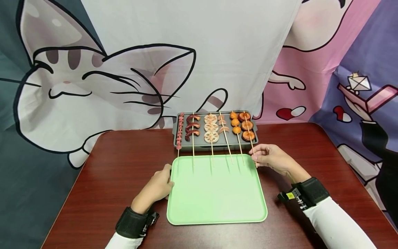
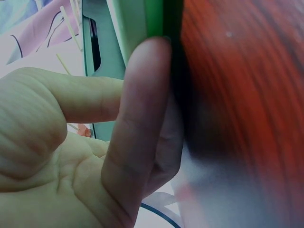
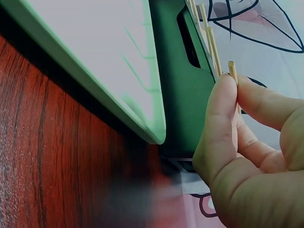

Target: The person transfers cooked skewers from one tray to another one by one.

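Note:
On the table lies a light green tray (image 1: 217, 197), and my left hand (image 1: 157, 185) grips its left edge. In the left wrist view, a fingertip (image 2: 149, 61) presses against the tray's rim (image 2: 137, 28). At the tray's far right corner my right hand (image 1: 273, 160) pinches the stick of the mushroom-slice skewer (image 1: 247, 125). The right wrist view shows thumb and forefinger on that stick's end (image 3: 232, 69). This skewer lies on a dark grill pan (image 1: 202, 147) behind the tray, its stick hanging over the near edge.
Beside it on the pan lie skewers of pink meat pieces (image 1: 179, 133), reddish-brown curled pieces (image 1: 192, 126), lotus root slices (image 1: 211, 128), pale pink pieces (image 1: 222, 122) and orange balls (image 1: 235, 122). The brown table (image 1: 130, 155) meets a cartoon-printed curtain (image 1: 236, 41) at the back.

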Available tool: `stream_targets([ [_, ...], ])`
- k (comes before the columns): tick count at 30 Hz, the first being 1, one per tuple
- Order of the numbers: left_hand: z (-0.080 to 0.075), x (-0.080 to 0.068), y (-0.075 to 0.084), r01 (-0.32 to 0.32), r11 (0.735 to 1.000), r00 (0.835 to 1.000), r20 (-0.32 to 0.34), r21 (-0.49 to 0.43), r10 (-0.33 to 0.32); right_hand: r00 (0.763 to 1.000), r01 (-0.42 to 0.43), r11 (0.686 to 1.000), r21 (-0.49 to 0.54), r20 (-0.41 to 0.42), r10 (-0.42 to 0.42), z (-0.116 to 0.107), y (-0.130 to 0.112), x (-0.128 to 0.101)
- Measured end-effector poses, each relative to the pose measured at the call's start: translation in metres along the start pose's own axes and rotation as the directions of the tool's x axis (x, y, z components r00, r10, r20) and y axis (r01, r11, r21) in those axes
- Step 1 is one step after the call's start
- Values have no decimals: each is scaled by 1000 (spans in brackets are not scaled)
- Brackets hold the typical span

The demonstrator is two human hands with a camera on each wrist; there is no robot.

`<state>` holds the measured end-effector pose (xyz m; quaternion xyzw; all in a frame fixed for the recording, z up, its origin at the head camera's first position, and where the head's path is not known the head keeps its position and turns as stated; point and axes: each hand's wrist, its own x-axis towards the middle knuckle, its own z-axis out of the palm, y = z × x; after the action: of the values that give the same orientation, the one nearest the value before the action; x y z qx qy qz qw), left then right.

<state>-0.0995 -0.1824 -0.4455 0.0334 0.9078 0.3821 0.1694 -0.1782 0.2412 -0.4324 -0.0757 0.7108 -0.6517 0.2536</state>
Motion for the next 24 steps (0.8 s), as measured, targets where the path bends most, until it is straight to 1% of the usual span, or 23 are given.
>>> stream_targets([
  [5,0,0,0,0,1000,1000,-2,12,0,1000,0,1000,13,4,0,0,0,0],
  [18,-1,2,0,-4,1000,1000,-12,30,4,1000,10,1000,2,-4,-10,1,1,-3],
  [24,0,1,0,-2,1000,1000,-11,26,2,1000,26,999,-37,-14,-26,2,3,-6],
])
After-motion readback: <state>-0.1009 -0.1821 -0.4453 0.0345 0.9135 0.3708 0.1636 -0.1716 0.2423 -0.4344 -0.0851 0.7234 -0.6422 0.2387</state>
